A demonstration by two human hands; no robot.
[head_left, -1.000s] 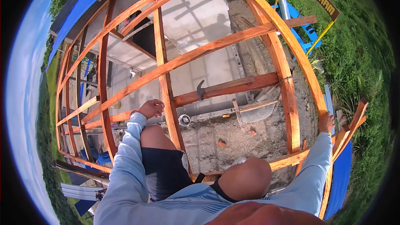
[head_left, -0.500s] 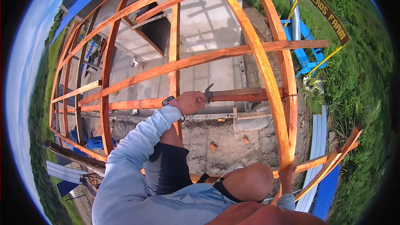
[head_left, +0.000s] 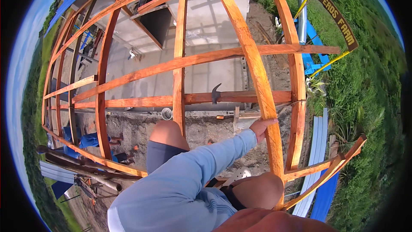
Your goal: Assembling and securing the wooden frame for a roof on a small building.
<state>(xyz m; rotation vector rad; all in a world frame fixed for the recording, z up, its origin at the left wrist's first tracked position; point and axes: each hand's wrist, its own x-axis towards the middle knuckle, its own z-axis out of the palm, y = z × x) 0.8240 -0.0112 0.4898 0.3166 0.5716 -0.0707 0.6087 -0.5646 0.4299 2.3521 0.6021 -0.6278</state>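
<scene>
My left hand (head_left: 260,129), its light blue sleeve reaching across to the right, grips the edge of a slanting wooden beam (head_left: 253,56). Some of its fingers are hidden by the wood. A claw hammer (head_left: 216,93) rests at a lower crosswise timber (head_left: 244,97), left of that hand and apart from it. Its dark claw head shows above the wood; its handle cannot be made out. My right hand is out of sight. My bent knees (head_left: 166,132) are below the crosswise timber.
An open frame of orange-brown timbers (head_left: 179,38) surrounds me, high above a grey concrete floor (head_left: 206,75). Below are a grey bucket (head_left: 166,113) and a person in blue (head_left: 89,139). At right stand a blue metal frame (head_left: 315,62), roofing sheets (head_left: 315,154) and a yellow-posted sign (head_left: 337,17).
My left hand has let go of the hammer, leaving it at the crosswise timber, and moved right onto the slanting beam. My right hand, earlier at the lower right beam, has gone from view.
</scene>
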